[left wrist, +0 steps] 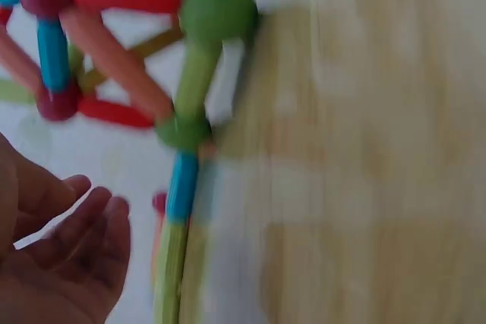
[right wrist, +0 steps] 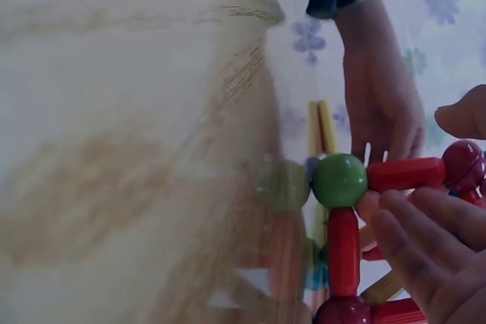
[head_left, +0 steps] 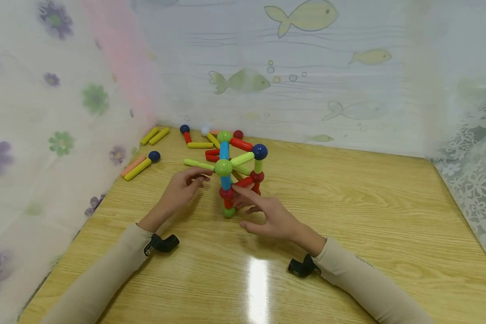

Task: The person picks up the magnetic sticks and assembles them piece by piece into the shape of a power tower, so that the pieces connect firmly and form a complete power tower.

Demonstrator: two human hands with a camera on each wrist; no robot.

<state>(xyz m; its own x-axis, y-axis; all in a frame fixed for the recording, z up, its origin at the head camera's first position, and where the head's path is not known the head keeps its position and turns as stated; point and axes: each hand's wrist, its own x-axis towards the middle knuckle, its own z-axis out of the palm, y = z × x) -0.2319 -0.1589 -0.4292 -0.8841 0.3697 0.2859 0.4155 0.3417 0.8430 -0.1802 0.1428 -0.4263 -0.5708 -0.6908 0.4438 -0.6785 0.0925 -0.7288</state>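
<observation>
A tower of sticks and balls (head_left: 243,159) stands on the wooden surface (head_left: 368,216), closer to the far edge than the sleeves are, and nearer the left edge than the right. Its front leg goes green ball (head_left: 229,212), red stick, dark red ball, blue stick (head_left: 225,181), then another green ball on top.

The left hand (head_left: 182,191) is just beside the tower. Its fingers bend softly, with a gap to the thumb, and it has hold of nothing. A light green stick (head_left: 198,164) pokes out low, just past those fingertips.

The right hand (head_left: 273,217) is on the other side, with its fingers long and loose and its thumb held away. It grips nothing. Its pointing finger reaches right up to the tower; I can't tell if it touches.

Two yellow sticks (head_left: 159,136) lie in the far left corner. A dark blue ball (head_left: 154,156) sits near the left edge.
</observation>
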